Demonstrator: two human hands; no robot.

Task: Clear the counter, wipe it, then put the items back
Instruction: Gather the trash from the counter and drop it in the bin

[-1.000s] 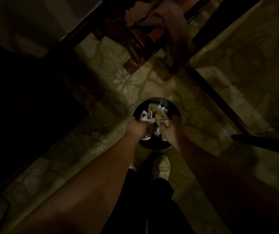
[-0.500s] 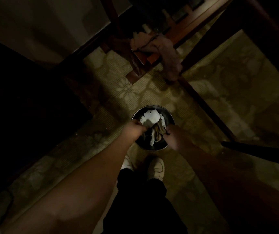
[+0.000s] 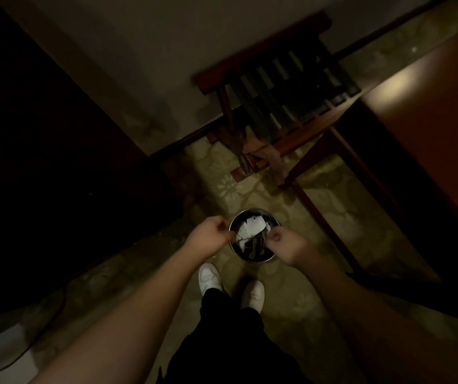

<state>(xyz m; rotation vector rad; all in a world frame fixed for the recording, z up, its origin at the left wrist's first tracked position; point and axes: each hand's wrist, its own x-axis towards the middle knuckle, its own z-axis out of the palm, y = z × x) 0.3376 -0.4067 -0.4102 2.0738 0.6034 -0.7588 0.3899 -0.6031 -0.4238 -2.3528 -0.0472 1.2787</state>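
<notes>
A small round metal bin [image 3: 251, 211] stands on the patterned carpet just ahead of my white shoes [image 3: 209, 277]. Crumpled white paper [image 3: 251, 228] and darker scraps lie inside it. My left hand [image 3: 208, 238] hovers at the bin's left rim with its fingers curled, and I see nothing in it. My right hand [image 3: 286, 244] is over the right rim, curled into a loose fist, also with nothing visible in it. The room is very dim.
A wooden slatted rack [image 3: 277, 79] stands against the wall ahead, with a cloth [image 3: 276, 164] hanging from its near edge. A brown wooden counter [image 3: 430, 112] runs along the right. Dark furniture [image 3: 42, 162] fills the left. A cable [image 3: 42, 328] trails at the lower left.
The crumpled papers that both hands held over the bin now lie inside it. My hands have drawn apart to the rim, and my view has risen and tilted up toward the wall.
</notes>
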